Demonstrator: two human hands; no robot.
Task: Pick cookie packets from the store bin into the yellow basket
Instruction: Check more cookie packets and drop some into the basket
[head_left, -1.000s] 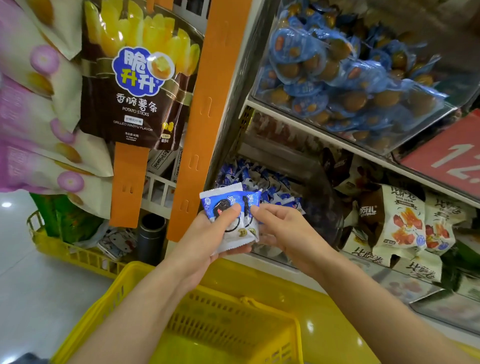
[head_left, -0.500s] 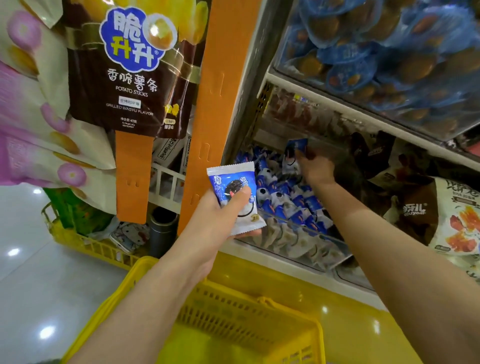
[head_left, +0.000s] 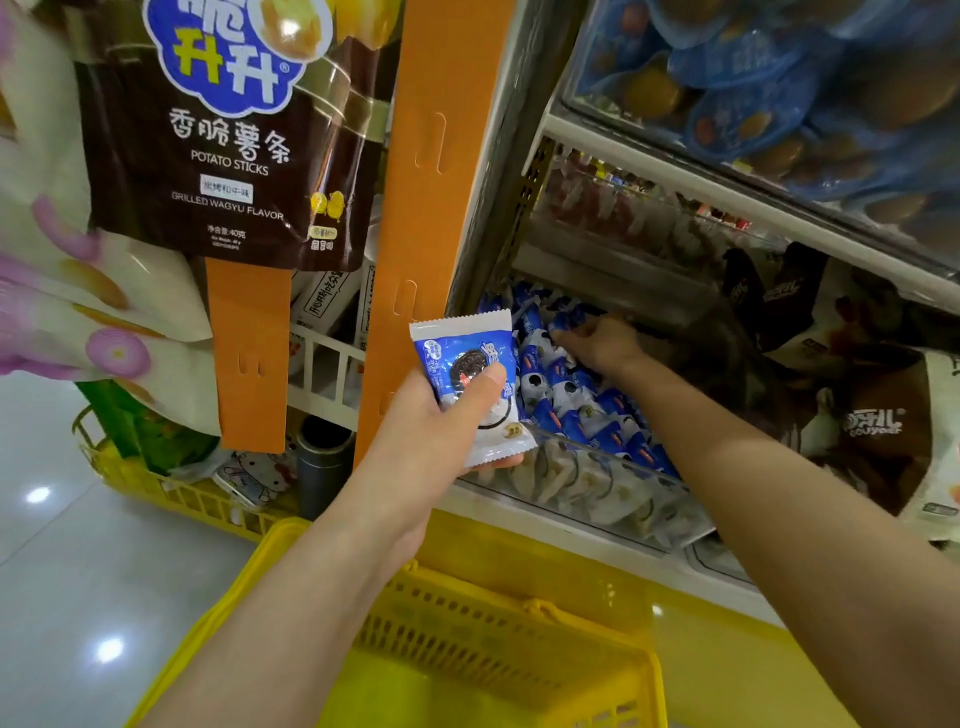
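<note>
Shopper's left hand (head_left: 431, 441) grips a blue-and-white cookie packet (head_left: 460, 364), thumb pressed across the printed sandwich cookie and fingers curled beneath, holding it upright in the air just in front of the left front corner of the store bin (head_left: 613, 460). The clear-walled bin sits at the left end of the lower shelf (head_left: 571, 525), against the orange upright (head_left: 431, 156), and is heaped with matching loose packets (head_left: 571, 400). The right hand (head_left: 597, 345) reaches deep into the bin, palm down, fingertips bent into the pile near its back edge; whether they have closed on a packet cannot be told. The yellow basket (head_left: 519, 639) hangs below both forearms, under the shelf's front edge, its mesh wall and rim in view.

A brown bag of potato sticks (head_left: 234, 130) hangs at upper left on an orange display strip (head_left: 249, 353), beside pale bags printed with purple onion rings (head_left: 104, 312). On the upper shelf a second clear bin holds blue snack packs (head_left: 779, 78). Brown-and-white snack bags (head_left: 872, 415) fill the lower shelf to the right of the cookies. On the floor at left stands another yellow crate (head_left: 156, 488) holding assorted goods.
</note>
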